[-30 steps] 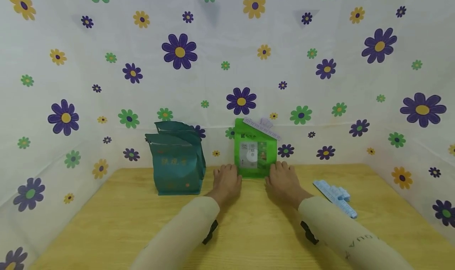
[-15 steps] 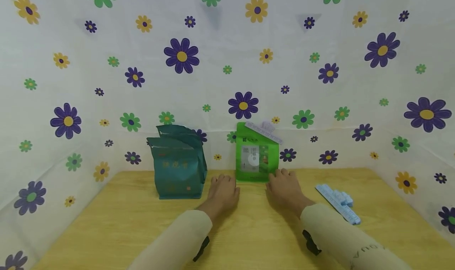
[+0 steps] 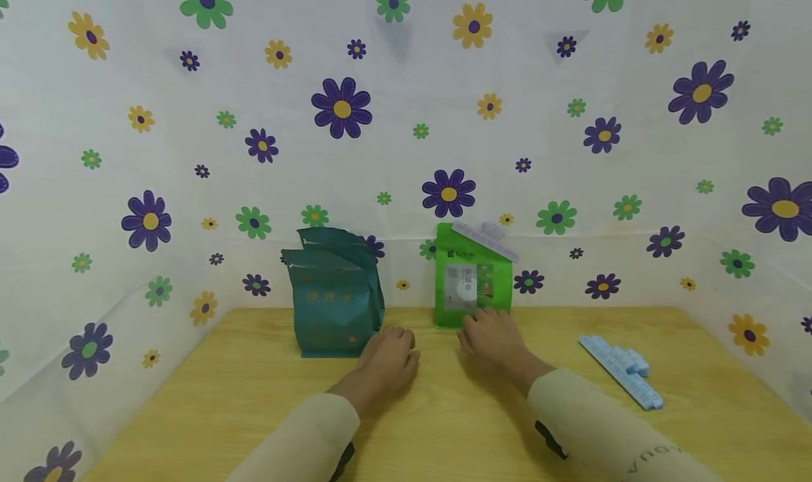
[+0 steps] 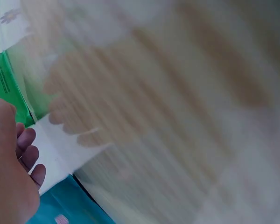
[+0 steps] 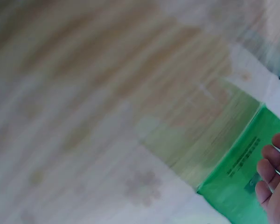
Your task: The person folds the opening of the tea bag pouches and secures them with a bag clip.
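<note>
A bright green pouch (image 3: 447, 246) stands at the back of the table in the head view, a lilac sealing clip (image 3: 485, 242) slanting across its top right corner. My right hand (image 3: 493, 337) is in front of the pouch's lower part, fingers loosely bent and holding nothing; contact is unclear. In the right wrist view the fingertips appear over the green pouch (image 5: 238, 186). My left hand (image 3: 388, 359) hovers or rests low beside the front teal pouch (image 3: 326, 306), loosely curled around nothing. Behind that one stands a second teal pouch (image 3: 330, 237), partly hidden.
A pale blue sealing clip (image 3: 622, 371) lies on the wooden table (image 3: 438, 433), right of my right forearm. A white flower-printed cloth (image 3: 406, 165) hangs behind and along both sides of the table.
Both hands have come away from the green pouch's lower sides. My left hand has drawn back toward the teal pouches, and my right has shifted in front of the green pouch. The view has turned slightly left.
</note>
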